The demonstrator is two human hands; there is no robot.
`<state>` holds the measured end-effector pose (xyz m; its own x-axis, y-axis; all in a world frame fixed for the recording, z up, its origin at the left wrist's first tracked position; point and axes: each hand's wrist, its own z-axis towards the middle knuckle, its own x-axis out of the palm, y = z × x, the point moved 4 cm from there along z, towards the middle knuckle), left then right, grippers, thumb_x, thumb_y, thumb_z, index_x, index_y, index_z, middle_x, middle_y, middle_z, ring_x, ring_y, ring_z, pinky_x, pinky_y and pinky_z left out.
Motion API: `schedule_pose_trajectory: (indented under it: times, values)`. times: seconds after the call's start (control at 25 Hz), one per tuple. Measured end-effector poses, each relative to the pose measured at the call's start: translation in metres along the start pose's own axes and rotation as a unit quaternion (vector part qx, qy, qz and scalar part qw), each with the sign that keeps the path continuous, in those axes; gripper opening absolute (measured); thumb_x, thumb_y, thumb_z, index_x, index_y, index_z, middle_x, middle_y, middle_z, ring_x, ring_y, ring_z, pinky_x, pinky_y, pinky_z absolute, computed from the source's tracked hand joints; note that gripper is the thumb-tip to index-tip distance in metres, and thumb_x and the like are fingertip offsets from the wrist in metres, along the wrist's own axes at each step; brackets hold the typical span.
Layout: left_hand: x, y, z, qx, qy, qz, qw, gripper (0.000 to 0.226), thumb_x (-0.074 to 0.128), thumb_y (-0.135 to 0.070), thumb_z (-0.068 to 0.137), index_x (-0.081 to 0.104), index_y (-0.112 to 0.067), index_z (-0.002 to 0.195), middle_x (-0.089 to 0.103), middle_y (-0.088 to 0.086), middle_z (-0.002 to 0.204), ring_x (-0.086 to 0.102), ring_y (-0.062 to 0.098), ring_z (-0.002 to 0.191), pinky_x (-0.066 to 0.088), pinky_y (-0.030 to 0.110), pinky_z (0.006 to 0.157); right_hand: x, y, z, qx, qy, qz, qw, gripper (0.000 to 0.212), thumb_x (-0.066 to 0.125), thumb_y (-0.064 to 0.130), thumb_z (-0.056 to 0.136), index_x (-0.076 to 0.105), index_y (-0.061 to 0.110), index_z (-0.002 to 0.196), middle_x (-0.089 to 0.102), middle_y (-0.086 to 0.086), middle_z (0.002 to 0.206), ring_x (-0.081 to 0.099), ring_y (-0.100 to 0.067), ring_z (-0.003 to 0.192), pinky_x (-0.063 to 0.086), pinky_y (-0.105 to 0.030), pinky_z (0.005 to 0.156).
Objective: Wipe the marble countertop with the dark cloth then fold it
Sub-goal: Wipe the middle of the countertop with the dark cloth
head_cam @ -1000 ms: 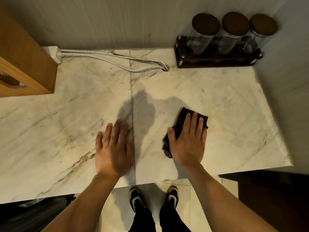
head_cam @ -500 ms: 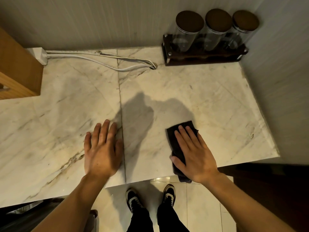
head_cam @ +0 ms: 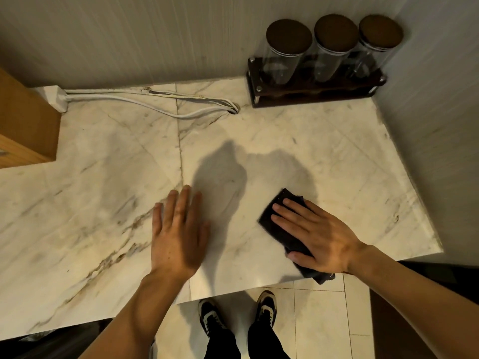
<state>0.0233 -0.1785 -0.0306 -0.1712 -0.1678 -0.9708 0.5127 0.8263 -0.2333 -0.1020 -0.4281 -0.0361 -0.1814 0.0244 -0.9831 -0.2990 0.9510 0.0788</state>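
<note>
A person's right hand (head_cam: 317,235) presses a dark cloth (head_cam: 281,222) flat against the marble countertop (head_cam: 324,156) near its front edge, fingers spread slightly and laid straight across the fabric, with the thumb pinning the near side. The cloth is bunched into a rough oblong, and its near corner hangs just past the counter's edge above the tiled floor (head_cam: 318,314). The open-palm pressure, rather than a pinch, appears meant to keep as much fabric as possible in contact with the stone.

The left hand (head_cam: 178,237) rests palm-down on bare marble to the left, fingers close together and extended, holding nothing; it seems to serve as a brace while the body leans over the surface. It lies beside the seam (head_cam: 180,151) between two slabs.

At the far right corner stands a dark wooden rack (head_cam: 316,93) carrying three glass jars with brown lids (head_cam: 289,36) (apparently empty, though the glare makes that uncertain). White cables (head_cam: 145,104) run along the far wall from a white power strip (head_cam: 58,98) to a hole in the counter, and a wooden box (head_cam: 26,125) sits at far left. All are well apart from the cloth.

Judging by the cloth's position, wiping is under way on the right-hand slab; folding has not begun.
</note>
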Motion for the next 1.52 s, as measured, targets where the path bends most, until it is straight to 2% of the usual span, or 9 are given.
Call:
schedule_pose_trajectory:
  times: [0.12, 0.32, 0.64, 1.0, 1.2, 1.52]
  values:
    - [0.009, -0.015, 0.019, 0.01, 0.016, 0.007, 1.0, 0.061, 0.025, -0.044, 0.095, 0.034, -0.013, 0.147, 0.03, 0.014, 0.155, 0.021, 0.035, 0.144, 0.018, 0.057, 0.115, -0.002, -0.01, 0.01, 0.016, 0.01, -0.007, 1.0, 0.076, 0.041, 0.056, 0.09, 0.02, 0.016, 0.151, 0.018, -0.005, 0.159, 0.012, -0.023, 0.147, 0.014, -0.044, 0.116]
    - [0.023, -0.019, 0.026, -0.002, 0.037, 0.046, 0.998, 0.064, 0.018, -0.052, 0.095, 0.026, -0.021, 0.15, 0.022, 0.007, 0.159, 0.013, 0.029, 0.147, 0.008, 0.053, 0.118, -0.006, -0.031, 0.033, 0.054, 0.019, -0.006, 0.998, 0.074, 0.035, 0.057, 0.091, 0.021, 0.016, 0.151, 0.015, -0.003, 0.159, 0.008, -0.021, 0.147, 0.011, -0.043, 0.116]
    - [0.018, -0.022, 0.026, 0.006, 0.036, 0.05, 0.998, 0.063, 0.029, -0.048, 0.094, 0.032, -0.016, 0.148, 0.031, 0.012, 0.156, 0.019, 0.034, 0.145, 0.012, 0.056, 0.116, -0.017, -0.073, 0.081, 0.121, 0.01, 0.005, 0.993, 0.074, 0.025, 0.059, 0.092, 0.007, 0.021, 0.153, 0.002, 0.002, 0.161, -0.005, -0.016, 0.148, 0.003, -0.039, 0.119]
    - [0.019, -0.022, 0.028, -0.014, 0.059, 0.072, 0.996, 0.063, 0.024, -0.051, 0.093, 0.032, -0.02, 0.148, 0.027, 0.008, 0.157, 0.013, 0.028, 0.147, 0.014, 0.055, 0.116, -0.026, -0.103, 0.124, 0.198, -0.034, 0.043, 0.979, 0.073, 0.025, 0.059, 0.092, 0.009, 0.022, 0.153, 0.006, 0.002, 0.162, 0.0, -0.016, 0.148, 0.005, -0.041, 0.12]
    - [0.019, -0.022, 0.029, -0.018, 0.062, 0.073, 0.995, 0.063, 0.024, -0.051, 0.093, 0.034, -0.02, 0.148, 0.03, 0.008, 0.156, 0.018, 0.029, 0.146, 0.016, 0.054, 0.116, -0.027, -0.115, 0.14, 0.283, -0.043, 0.068, 0.956, 0.072, 0.022, 0.059, 0.093, 0.003, 0.024, 0.153, 0.001, 0.004, 0.162, -0.005, -0.015, 0.147, 0.0, -0.039, 0.119]
    - [0.02, -0.019, 0.027, -0.024, 0.062, 0.063, 0.996, 0.064, 0.018, -0.053, 0.094, 0.025, -0.024, 0.15, 0.024, 0.004, 0.159, 0.012, 0.025, 0.147, 0.013, 0.053, 0.116, -0.022, -0.116, 0.139, 0.415, -0.066, 0.089, 0.903, 0.073, 0.019, 0.059, 0.093, 0.002, 0.02, 0.153, 0.001, -0.002, 0.162, -0.005, -0.022, 0.148, -0.002, -0.042, 0.119]
